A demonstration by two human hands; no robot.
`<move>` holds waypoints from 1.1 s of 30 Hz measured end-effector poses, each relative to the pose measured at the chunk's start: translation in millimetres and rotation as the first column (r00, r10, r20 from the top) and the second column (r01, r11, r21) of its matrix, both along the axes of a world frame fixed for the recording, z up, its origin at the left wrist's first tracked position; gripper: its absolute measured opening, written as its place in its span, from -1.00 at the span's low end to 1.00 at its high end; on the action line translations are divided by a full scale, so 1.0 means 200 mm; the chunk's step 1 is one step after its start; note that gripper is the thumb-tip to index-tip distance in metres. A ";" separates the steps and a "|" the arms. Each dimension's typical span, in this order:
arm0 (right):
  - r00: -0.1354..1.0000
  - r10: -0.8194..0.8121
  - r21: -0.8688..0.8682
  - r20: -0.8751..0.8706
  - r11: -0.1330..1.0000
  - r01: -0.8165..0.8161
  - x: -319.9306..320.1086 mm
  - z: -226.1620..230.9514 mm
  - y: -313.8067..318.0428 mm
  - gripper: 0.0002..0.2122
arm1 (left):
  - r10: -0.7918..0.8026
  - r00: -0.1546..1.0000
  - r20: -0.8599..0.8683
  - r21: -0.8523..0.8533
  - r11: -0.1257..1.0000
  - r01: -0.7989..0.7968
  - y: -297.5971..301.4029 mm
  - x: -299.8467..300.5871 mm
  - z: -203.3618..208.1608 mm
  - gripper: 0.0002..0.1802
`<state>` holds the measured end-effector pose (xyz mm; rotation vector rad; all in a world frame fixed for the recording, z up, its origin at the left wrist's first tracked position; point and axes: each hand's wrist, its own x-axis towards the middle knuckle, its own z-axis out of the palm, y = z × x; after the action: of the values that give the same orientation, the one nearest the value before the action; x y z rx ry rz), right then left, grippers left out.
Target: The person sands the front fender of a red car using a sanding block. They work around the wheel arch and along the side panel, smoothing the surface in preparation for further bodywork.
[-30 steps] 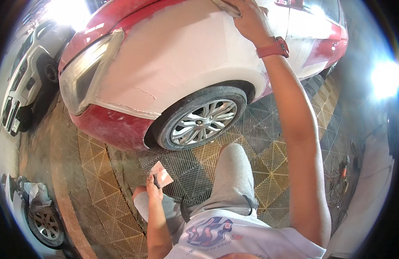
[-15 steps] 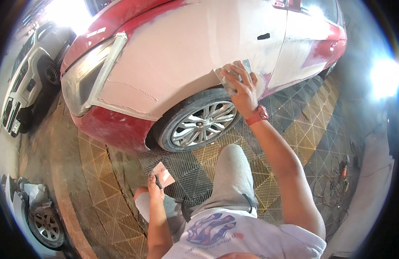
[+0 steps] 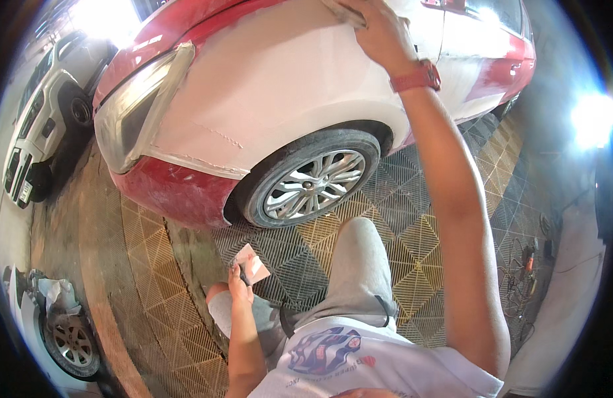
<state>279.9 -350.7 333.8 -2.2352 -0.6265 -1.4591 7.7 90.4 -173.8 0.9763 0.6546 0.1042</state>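
My right hand (image 3: 379, 33) is stretched up to the top of the red car's front fender (image 3: 286, 99), which is covered in pale filler. It presses a flat sanding pad (image 3: 343, 12) against the panel; a red watch band sits on the wrist. My left hand (image 3: 240, 285) hangs low by my knee and pinches a small flat scraper card (image 3: 252, 265), pinkish on its face. The front wheel (image 3: 309, 182) with a silver rim is just below the fender.
The floor is a grid of grey and yellow plastic tiles (image 3: 412, 252). A white car (image 3: 44, 113) stands at the left, another wheel (image 3: 71, 341) at the lower left. Cables and tools (image 3: 525, 272) lie at the right. A bright lamp (image 3: 591, 116) glares.
My right hand has swept from the wheel arch back up to the top of the fender with the pad. The left hand has stayed in place with the card.
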 end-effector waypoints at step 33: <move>0.985 -0.161 -0.138 -0.068 0.979 0.151 -0.10 -0.33 -0.02 -0.34 | -0.022 1.000 -0.008 -0.053 0.998 0.022 0.01 -0.01 0.00 -0.39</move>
<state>259.1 -355.2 267.5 -2.4818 -0.5477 -1.4309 5.5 92.9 -174.3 0.9329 0.6516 0.0628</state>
